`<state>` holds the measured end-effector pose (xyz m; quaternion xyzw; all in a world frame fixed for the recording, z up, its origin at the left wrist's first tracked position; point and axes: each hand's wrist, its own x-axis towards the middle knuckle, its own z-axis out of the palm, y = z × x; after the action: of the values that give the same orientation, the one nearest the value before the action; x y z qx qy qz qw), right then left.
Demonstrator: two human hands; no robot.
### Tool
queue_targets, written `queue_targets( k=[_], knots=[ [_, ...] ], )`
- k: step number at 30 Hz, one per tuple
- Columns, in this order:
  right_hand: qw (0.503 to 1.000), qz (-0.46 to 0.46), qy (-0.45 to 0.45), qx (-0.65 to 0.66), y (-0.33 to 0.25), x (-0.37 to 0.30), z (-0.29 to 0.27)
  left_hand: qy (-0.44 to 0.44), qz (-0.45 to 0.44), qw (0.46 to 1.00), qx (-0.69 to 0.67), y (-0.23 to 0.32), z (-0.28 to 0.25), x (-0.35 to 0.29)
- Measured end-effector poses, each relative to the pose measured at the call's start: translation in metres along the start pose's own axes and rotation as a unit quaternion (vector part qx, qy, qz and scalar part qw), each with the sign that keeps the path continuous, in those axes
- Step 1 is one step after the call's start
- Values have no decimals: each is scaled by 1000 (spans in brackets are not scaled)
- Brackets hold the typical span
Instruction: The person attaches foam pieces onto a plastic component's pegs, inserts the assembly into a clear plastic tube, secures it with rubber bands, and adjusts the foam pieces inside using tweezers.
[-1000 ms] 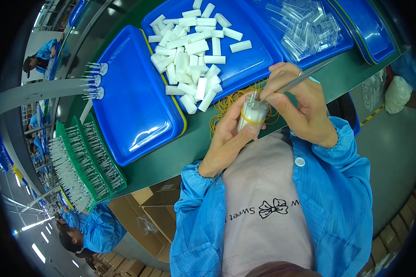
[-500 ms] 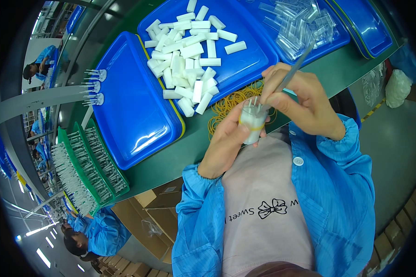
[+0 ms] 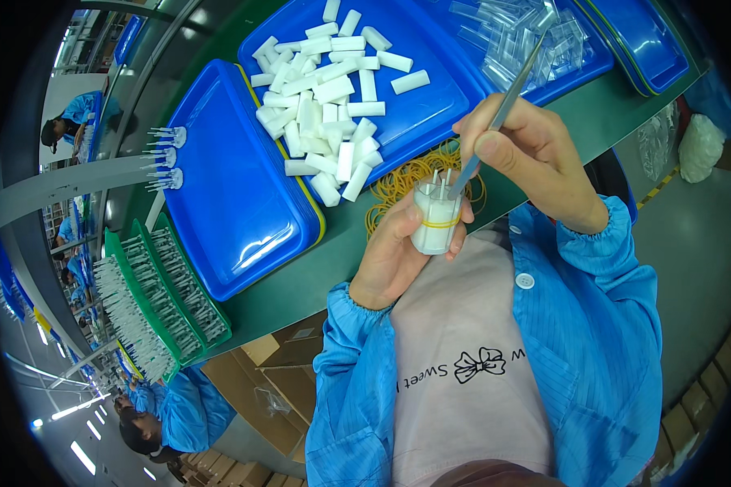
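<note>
My left hand is closed around a small bundle of white pieces bound by a yellow rubber band. Thin white pins stick up from the bundle's top, and clear plastic seems to wrap its sides. In my right hand is a pair of metal tweezers, slanting down with the lower end at the bundle's upper right edge. Whether the tips grip anything is too small to tell. Just beyond the bundle lies a heap of yellow rubber bands on the green table.
White foam-like cylinders fill part of a blue tray. Clear plastic pieces lie in another tray at far right. A stacked blue tray and green racks of pins are at left. Other people sit further left.
The tweezers and my right hand have shifted slightly, with the tweezers' lower end now at the bundle's outer right edge. My left hand has turned the bundle, showing its band and pins more plainly.
</note>
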<state>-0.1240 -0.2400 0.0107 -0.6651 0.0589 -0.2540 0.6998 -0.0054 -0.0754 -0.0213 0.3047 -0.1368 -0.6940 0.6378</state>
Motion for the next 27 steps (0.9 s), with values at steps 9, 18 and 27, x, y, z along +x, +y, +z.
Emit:
queue_targets(
  k=[9,18,27],
  knots=[
    [990,121,-78,9,-15,6,1,-2,11,999,35,5,2,-1],
    [975,-151,9,-160,-2,1,9,-22,11,999,-30,2,-6,1],
    [1000,25,-16,-6,-9,6,2,-30,8,999,-45,3,-6,1]
  ],
)
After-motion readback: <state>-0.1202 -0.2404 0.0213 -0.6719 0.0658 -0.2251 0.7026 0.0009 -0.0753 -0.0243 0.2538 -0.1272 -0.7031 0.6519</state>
